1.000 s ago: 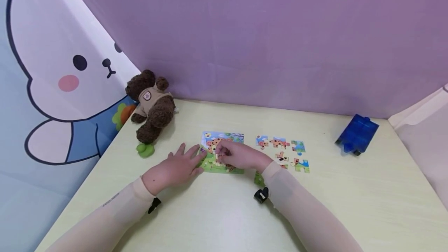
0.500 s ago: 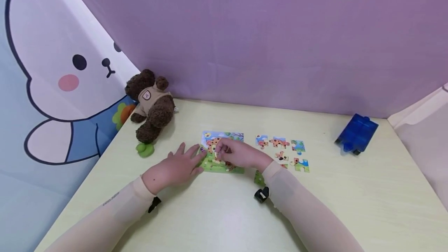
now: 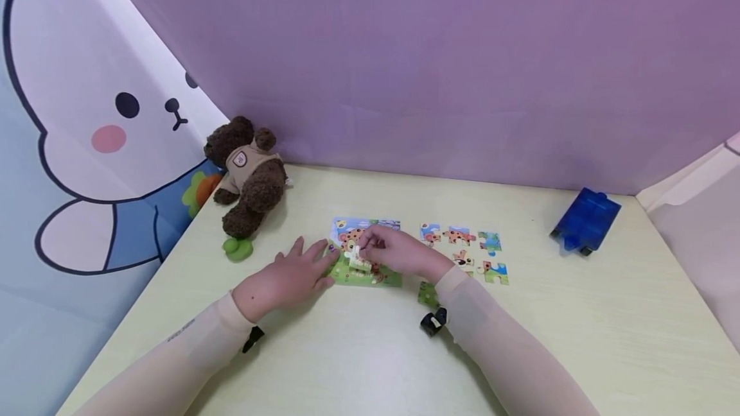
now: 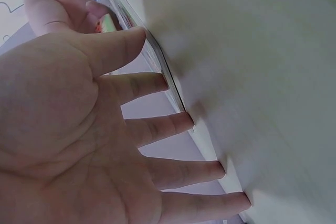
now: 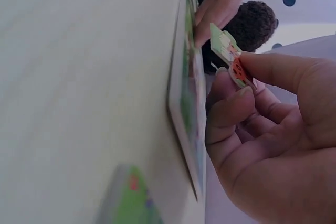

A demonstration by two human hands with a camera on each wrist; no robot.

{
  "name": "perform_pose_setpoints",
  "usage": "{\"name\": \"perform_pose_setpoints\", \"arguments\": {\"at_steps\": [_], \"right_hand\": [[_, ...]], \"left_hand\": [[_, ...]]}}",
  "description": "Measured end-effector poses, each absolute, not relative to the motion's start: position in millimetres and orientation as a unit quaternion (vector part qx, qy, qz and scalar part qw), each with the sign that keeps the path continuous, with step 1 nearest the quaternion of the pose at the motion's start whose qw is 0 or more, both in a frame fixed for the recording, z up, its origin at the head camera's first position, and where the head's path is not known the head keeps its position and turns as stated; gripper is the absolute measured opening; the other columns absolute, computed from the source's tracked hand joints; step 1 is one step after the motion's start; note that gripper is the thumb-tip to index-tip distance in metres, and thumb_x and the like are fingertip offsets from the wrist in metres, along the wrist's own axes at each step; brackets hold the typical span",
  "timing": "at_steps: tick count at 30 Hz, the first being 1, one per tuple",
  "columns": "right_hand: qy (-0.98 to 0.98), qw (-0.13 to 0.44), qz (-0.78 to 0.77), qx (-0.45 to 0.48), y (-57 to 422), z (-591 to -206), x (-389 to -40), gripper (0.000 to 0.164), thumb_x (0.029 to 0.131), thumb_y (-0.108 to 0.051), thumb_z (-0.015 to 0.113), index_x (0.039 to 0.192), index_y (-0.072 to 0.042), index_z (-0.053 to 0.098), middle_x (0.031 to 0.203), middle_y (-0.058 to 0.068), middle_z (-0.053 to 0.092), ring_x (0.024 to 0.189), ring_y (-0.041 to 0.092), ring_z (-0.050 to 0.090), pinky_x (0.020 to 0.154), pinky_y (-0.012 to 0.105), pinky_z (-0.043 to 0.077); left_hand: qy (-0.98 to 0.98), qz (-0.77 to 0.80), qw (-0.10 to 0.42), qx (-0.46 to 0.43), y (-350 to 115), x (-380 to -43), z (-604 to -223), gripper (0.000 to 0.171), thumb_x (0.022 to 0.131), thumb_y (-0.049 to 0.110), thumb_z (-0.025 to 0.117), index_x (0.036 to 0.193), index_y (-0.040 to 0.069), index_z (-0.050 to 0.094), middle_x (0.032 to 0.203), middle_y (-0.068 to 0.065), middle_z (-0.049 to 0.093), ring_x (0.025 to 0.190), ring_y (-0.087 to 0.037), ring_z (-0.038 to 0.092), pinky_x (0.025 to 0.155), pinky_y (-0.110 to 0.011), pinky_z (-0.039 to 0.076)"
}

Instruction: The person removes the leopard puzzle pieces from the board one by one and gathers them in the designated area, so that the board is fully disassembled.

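My right hand (image 3: 399, 252) pinches a jigsaw puzzle piece (image 5: 228, 51) between thumb and fingers. The piece has green, white and spotted orange printing; in the right wrist view it is tilted and stands off the puzzle board (image 5: 184, 95). In the head view, this hand hovers over the middle of the board (image 3: 347, 278), hiding part of its spotted-animal picture. My left hand (image 3: 283, 278) is spread, fingertips at the board's left edge. From the left wrist view, the palm and straight fingers (image 4: 157, 129) show, tips down at the table.
Several loose puzzle pieces (image 3: 459, 236) lie right of the board, one green piece (image 3: 429, 294) partly behind my right wrist. A brown teddy bear (image 3: 263, 188) and a small green toy (image 3: 237, 249) are at the left. A blue plastic box (image 3: 586, 220) sits far right.
The right hand has lifted slightly and turned the piece, so its pale and green face now shows below the fingers. The left hand keeps its place; the head view has shifted a little.
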State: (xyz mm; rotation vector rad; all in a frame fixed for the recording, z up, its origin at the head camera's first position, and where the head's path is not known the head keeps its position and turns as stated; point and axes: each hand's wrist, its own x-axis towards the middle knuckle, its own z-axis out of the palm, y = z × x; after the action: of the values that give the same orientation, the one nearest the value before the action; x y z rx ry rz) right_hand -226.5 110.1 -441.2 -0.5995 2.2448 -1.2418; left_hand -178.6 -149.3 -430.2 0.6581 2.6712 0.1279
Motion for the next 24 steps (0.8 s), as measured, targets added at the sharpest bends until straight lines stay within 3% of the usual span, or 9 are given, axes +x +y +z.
{"name": "perform_pose_setpoints", "arguments": {"at_steps": [6,16,24], "right_hand": [[0.819,0.237,-0.478,-0.21,121.7,-429.4,-227.6,0.015,0.112,-0.027,0.057,0.123,-0.019,0.063,0.114,0.008,0.065,0.089,0.03,0.062,0.071,0.039,0.059],[0.821,0.226,-0.494,-0.174,152.3,-417.6,-230.7,0.018,0.111,-0.032,0.059,0.124,-0.019,0.06,0.11,0.007,0.062,0.084,0.033,0.058,0.066,0.04,0.054],[0.827,0.218,-0.485,-0.185,190.8,-414.9,-226.5,0.021,0.112,-0.031,0.059,0.124,-0.015,0.059,0.099,0.01,0.062,0.069,0.023,0.054,0.063,0.044,0.057]], "left_hand": [[0.952,0.046,0.192,0.235,-148.9,-177.8,-429.5,0.063,0.114,0.043,0.046,0.17,0.019,0.031,0.178,-0.021,0.023,0.155,-0.069,0.021,0.111,-0.09,0.032],[0.952,0.045,0.192,0.236,-149.4,-176.2,-430.1,0.063,0.115,0.043,0.044,0.171,0.019,0.028,0.178,-0.019,0.021,0.156,-0.068,0.02,0.113,-0.089,0.032],[0.952,0.038,0.19,0.236,-150.0,-175.3,-429.0,0.063,0.115,0.044,0.043,0.171,0.02,0.027,0.179,-0.018,0.021,0.156,-0.067,0.02,0.113,-0.088,0.033]]}}
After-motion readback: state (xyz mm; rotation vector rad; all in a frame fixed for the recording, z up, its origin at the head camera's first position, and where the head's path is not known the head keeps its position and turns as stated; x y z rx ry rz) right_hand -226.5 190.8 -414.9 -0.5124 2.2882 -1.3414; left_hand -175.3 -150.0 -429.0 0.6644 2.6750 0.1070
